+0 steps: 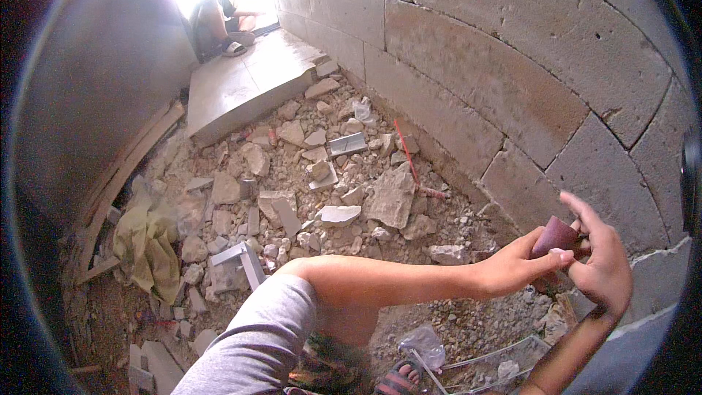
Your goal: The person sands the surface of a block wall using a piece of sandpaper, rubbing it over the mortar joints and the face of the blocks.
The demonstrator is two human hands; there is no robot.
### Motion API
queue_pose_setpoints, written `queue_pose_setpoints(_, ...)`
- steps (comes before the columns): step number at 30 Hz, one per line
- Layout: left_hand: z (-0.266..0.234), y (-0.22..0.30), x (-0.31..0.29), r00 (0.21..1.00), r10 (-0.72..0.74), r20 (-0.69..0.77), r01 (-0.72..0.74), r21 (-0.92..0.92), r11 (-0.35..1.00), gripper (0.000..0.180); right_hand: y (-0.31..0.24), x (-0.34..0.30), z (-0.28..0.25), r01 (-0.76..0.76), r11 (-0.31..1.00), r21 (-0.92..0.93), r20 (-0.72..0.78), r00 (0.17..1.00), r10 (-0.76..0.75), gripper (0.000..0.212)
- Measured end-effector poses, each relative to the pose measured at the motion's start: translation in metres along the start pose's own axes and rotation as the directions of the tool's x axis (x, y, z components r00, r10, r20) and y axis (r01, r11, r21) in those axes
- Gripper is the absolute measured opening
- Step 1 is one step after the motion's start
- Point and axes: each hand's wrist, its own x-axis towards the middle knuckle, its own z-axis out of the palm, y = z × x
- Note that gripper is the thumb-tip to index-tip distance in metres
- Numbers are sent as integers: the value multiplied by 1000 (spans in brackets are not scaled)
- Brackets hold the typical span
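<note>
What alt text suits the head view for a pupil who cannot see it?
A person's left hand holds a small, curved maroon piece, the right hand close beside it, near a block wall. Rubble lies below; beyond are a pale slab and another person's foot.

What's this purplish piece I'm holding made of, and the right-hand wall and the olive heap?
Purplish piece: perhaps sandpaper; thin, curved, matte sheet. Wall: likely stone or concrete blocks; rough, pitted, jointed faces. Olive heap: probably fabric; dull, falling in soft folds.

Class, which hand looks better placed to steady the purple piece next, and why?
Left, probably: the left hand has its thumb along the lower edge of the purple piece, while the right hand has a finger raised away.
</note>
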Motion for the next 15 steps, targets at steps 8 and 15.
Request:
queue_pose_setpoints(8,-23,2,-7,989,-51,-140,91,297,950,50,15,24,-2,160,987,-17,182,971,-154,34)
queue_pose_setpoints(15,-21,12,3,979,-38,-199,109,360,926,49,39,12,-23,209,971,-117,156,969,-189,31)
